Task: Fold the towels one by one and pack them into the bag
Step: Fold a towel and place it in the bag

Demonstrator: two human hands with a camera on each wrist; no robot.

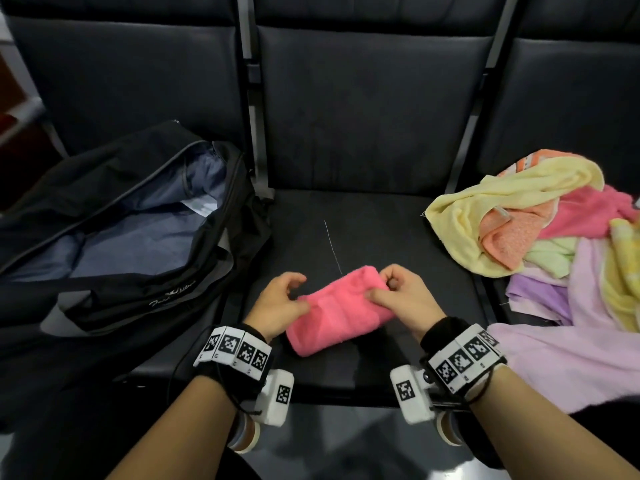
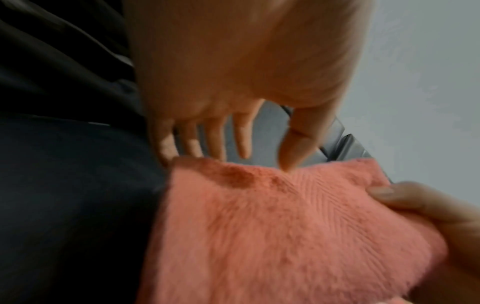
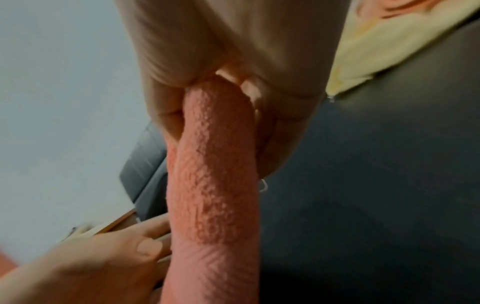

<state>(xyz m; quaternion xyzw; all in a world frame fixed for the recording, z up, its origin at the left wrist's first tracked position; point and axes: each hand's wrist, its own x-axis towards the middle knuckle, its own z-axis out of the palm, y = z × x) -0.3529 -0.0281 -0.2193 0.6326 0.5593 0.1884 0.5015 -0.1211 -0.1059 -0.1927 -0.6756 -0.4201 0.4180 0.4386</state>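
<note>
A pink towel (image 1: 339, 313) lies folded into a thick narrow bundle on the middle black seat (image 1: 381, 220). My right hand (image 1: 381, 287) pinches its far right end; in the right wrist view the folded edge (image 3: 215, 185) sits between the thumb and curled fingers of that hand (image 3: 221, 98). My left hand (image 1: 299, 292) is at the bundle's left end. Its thumb tip touches the towel's edge (image 2: 285, 236) while the fingers (image 2: 215, 144) hang spread and loose just past it. The black bag (image 1: 156, 299) lies unzipped on the left seat, its grey-blue lining showing.
A loose pile of unfolded towels (image 1: 536, 230) in yellow, orange, pink, green and lilac covers the right seat, and a lilac one hangs over its front edge. A thin white thread (image 1: 332, 247) lies on the middle seat. Metal seat dividers stand on both sides.
</note>
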